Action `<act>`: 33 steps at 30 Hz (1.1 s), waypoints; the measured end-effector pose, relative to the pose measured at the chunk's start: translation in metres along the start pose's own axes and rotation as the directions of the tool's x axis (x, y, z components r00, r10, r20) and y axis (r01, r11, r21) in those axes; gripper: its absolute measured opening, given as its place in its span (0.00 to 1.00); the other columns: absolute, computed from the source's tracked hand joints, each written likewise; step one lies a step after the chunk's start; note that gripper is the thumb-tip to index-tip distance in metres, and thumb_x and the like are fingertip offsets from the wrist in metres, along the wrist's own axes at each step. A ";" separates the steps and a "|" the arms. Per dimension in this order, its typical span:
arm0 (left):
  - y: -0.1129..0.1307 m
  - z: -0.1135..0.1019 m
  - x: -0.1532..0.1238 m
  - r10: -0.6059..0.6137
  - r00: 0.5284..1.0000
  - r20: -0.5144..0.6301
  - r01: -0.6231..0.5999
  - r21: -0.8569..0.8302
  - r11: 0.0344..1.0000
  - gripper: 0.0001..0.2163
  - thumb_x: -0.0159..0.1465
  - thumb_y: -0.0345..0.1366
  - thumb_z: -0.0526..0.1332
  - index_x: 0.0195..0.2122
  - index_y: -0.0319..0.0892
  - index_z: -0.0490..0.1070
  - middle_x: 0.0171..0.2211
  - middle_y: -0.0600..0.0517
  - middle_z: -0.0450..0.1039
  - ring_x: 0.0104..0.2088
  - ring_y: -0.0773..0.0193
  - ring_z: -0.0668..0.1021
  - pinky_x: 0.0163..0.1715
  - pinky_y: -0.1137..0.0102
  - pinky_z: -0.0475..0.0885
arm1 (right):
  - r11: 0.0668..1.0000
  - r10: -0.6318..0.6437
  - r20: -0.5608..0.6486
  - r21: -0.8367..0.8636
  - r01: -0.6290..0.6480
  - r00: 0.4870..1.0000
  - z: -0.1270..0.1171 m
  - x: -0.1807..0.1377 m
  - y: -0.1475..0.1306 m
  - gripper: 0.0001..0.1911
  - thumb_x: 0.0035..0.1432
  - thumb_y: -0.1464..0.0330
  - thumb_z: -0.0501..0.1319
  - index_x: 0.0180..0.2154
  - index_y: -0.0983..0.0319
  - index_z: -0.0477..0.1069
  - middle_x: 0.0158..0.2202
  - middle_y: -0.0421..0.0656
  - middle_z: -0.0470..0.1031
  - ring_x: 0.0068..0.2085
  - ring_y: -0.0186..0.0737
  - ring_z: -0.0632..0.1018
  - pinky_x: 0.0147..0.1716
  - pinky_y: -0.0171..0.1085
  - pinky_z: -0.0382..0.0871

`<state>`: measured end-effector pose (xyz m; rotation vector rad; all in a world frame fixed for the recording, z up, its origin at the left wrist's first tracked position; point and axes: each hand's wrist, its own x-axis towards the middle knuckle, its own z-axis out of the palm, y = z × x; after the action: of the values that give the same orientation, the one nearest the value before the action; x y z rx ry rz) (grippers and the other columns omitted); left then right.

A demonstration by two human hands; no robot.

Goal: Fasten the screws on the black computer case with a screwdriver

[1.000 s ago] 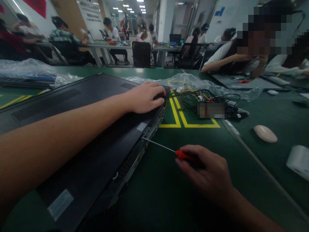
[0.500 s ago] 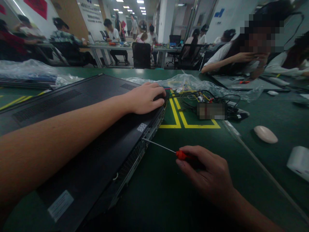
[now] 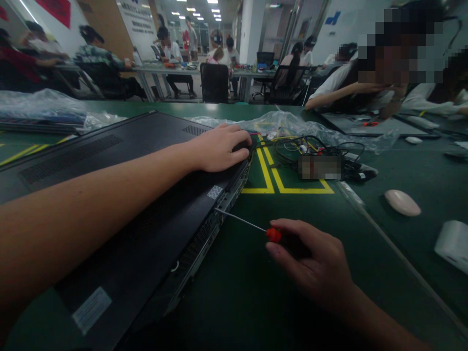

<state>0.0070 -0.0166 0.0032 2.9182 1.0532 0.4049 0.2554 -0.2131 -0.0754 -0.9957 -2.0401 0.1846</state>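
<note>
A black computer case (image 3: 161, 204) lies on its side on the green table, its metal back panel (image 3: 199, 251) facing right. My left hand (image 3: 221, 148) rests palm down on the case near its far right corner, thumb apart from the fingers and fingertips bent at the edge. In my right hand (image 3: 314, 258) is a screwdriver (image 3: 273, 235) with a red and dark handle, gripped between thumb and fingers. Its thin shaft points left, and the tip meets the back panel's upper edge. Whatever lies under the tip is too small to make out.
Beyond the case lie clear plastic wrap (image 3: 278, 119) and a tangle of black cables (image 3: 318, 146). To the right are a pale computer mouse (image 3: 402, 202) and a white roll (image 3: 453, 243). A person (image 3: 340, 92) sits across the table; others work farther back.
The screwdriver handle has turned slightly in my right hand, while its tip stays at the panel edge. My left hand and the case look unmoved.
</note>
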 end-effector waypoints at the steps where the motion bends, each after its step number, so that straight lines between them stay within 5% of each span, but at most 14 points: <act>1: 0.000 0.000 0.000 -0.001 1.000 0.001 0.001 0.000 1.000 0.22 0.76 0.46 0.52 0.62 0.42 0.75 0.61 0.41 0.77 0.64 0.46 0.76 0.72 0.50 0.65 | 1.000 0.007 -0.006 0.013 -0.007 1.000 0.001 -0.001 0.001 0.10 0.69 0.68 0.70 0.50 0.62 0.79 0.39 0.43 0.88 0.33 0.37 0.88 0.31 0.31 0.81; 33: 0.001 -0.001 0.000 -0.003 1.000 0.005 0.003 0.003 1.000 0.22 0.76 0.46 0.51 0.62 0.42 0.75 0.61 0.40 0.77 0.64 0.45 0.76 0.72 0.49 0.65 | 0.998 0.029 -0.004 0.058 -0.029 1.000 0.001 -0.003 0.002 0.06 0.68 0.70 0.70 0.47 0.59 0.79 0.37 0.41 0.88 0.32 0.37 0.87 0.32 0.34 0.83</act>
<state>0.0071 -0.0174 0.0044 2.9179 1.0588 0.3966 0.2566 -0.2135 -0.0785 -0.9891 -2.0054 0.2546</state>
